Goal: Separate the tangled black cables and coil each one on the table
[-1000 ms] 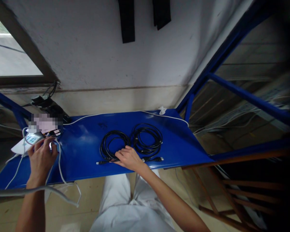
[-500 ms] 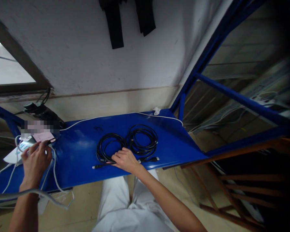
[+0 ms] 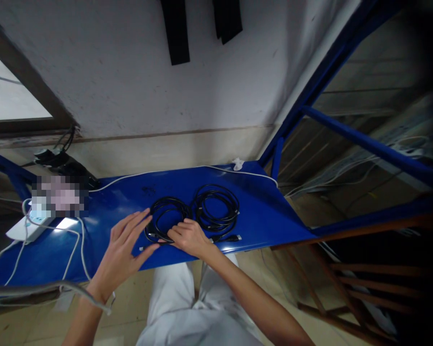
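From the head view, we see two black coils lying side by side near the middle of the blue shelf (image 3: 267, 211), the left coil (image 3: 168, 201) touching the right coil (image 3: 216, 224). Our right hand (image 3: 187, 238) lies on the left coil's near arc, fingers bent and close together; whether they pinch a strand we cannot tell. Our left hand (image 3: 124, 250) is held beside that coil with its fingers spread, holding nothing.

The plug ends (image 3: 236, 237) lie close to the front edge. We judge that a careless pull could send one over the edge and drag loops after it. Where the coils touch, lifting one may snag the other and loosen both. White cords (image 3: 75, 250) trail off the front edge by our left wrist and could catch it, tugging the power strip (image 3: 25, 228) at the left end.
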Tool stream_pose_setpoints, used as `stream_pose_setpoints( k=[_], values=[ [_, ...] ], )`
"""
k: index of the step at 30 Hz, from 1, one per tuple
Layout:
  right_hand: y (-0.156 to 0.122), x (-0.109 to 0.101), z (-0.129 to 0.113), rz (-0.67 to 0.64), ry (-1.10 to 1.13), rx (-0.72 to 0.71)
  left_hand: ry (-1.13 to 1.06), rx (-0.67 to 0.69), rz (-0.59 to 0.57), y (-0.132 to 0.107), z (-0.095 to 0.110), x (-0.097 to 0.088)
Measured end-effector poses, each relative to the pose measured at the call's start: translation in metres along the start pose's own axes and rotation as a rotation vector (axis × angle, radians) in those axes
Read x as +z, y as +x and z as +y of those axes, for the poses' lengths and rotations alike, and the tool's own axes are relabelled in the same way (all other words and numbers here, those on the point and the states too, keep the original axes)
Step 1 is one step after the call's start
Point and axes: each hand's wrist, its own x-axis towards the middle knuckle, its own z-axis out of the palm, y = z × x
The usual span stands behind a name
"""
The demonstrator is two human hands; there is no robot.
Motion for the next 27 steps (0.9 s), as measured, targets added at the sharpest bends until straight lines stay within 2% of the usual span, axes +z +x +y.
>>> stream_pose_setpoints(
  k=[2, 6, 12, 16, 18, 21, 27],
  values=[
    [0.008, -0.012, 0.001, -0.003, -0.016, -0.011, 0.011, 0.127, -0.075, 0.010, 0.016, 0.009],
    [0.020, -0.035, 0.001, -0.057, -0.034, -0.048, -0.014, 0.292, -0.108, 0.025, 0.021, 0.011],
    [0.020, -0.057, -0.003, -0.124, -0.016, -0.092, 0.036, 0.401, -0.108, 0.021, 0.026, -0.006],
    [0.016, -0.060, -0.001, -0.140, 0.075, -0.125, 0.107, 0.377, -0.131, 0.009, 0.025, -0.012],
    [0.015, -0.060, 0.002, -0.130, 0.112, -0.109, 0.116, 0.383, -0.108, 0.005, 0.026, -0.010],
    [0.014, -0.065, 0.004, -0.041, 0.090, -0.090, 0.107, 0.391, -0.037, 0.002, 0.034, -0.004],
    [0.016, -0.102, 0.019, 0.159, -0.044, -0.168, 0.055, 0.333, 0.149, 0.016, 0.055, 0.009]
  ],
)
